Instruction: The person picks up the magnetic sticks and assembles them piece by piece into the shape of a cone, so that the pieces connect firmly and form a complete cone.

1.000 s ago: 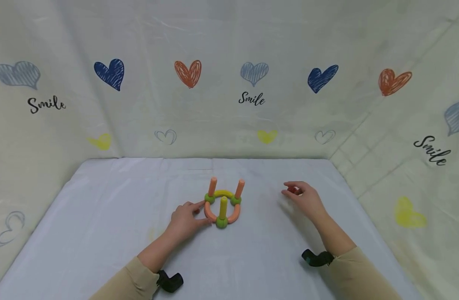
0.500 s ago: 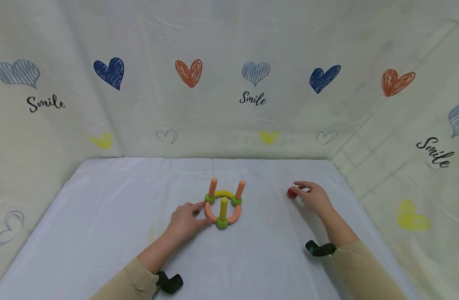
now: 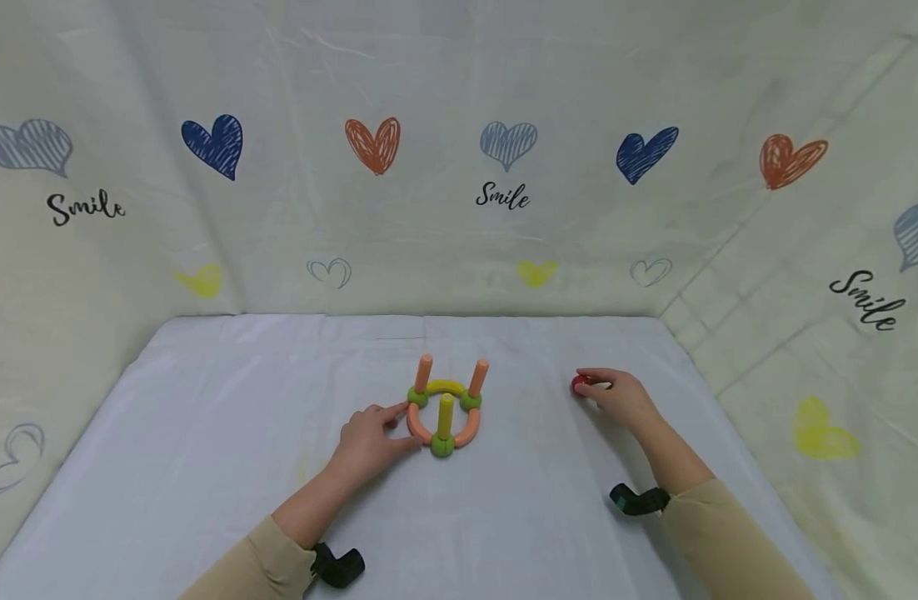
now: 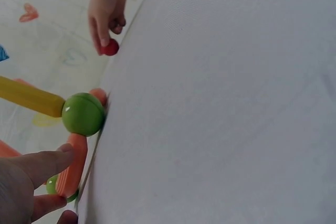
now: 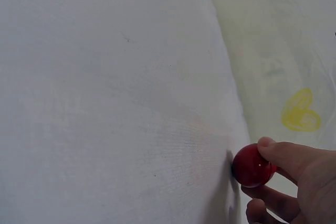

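Observation:
A toy frame [image 3: 444, 408] of orange and yellow rods joined by green balls stands mid-table, with three rods pointing up. My left hand [image 3: 371, 438] rests beside it, forefinger and thumb touching the orange curved rod [image 4: 72, 163] at its left side. A green ball [image 4: 83, 114] with a yellow rod [image 4: 29, 96] shows close in the left wrist view. Far to the right, my right hand [image 3: 620, 396] pinches a small red ball [image 3: 580, 384] that sits on the cloth; in the right wrist view fingertips [image 5: 273, 150] curl over the red ball [image 5: 252, 166].
A white cloth [image 3: 227, 433] covers the table. Fabric walls printed with hearts and "Smile" [image 3: 502, 197] close it in at the back and both sides. Black wrist camera mounts [image 3: 339, 565] sit on both forearms.
My right hand moved right and down to the table, and the red ball it held in the air now sits on the cloth under its fingertips. The left hand stayed put.

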`<state>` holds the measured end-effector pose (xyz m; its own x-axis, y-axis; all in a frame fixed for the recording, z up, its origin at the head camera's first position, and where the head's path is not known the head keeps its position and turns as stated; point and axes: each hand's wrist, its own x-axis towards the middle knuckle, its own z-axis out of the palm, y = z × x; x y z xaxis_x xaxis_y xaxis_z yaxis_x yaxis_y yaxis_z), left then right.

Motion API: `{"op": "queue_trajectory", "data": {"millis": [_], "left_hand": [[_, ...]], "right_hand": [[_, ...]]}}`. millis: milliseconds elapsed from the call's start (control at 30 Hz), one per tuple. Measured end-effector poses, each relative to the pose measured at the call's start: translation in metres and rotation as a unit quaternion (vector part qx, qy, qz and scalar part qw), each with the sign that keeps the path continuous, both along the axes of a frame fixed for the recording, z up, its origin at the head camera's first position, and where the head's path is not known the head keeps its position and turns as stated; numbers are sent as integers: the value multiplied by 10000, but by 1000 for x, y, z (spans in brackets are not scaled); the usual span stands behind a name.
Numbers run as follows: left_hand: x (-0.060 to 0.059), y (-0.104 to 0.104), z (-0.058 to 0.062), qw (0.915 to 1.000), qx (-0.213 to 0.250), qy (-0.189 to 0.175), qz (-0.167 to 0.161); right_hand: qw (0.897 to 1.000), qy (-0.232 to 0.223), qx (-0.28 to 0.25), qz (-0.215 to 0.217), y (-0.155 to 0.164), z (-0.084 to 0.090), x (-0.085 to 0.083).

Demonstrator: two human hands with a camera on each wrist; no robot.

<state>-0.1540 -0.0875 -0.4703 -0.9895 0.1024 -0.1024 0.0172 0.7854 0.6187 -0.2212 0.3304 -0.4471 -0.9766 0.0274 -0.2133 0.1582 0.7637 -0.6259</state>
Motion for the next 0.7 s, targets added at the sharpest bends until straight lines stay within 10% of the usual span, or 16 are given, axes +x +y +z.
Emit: {"op": "queue_trajectory", "data": {"millis": [700], "left_hand": [[1,-1,-1,9998,66,198,-20]], "right_hand": [[9979,544,331,104,-15,13,8]]}}
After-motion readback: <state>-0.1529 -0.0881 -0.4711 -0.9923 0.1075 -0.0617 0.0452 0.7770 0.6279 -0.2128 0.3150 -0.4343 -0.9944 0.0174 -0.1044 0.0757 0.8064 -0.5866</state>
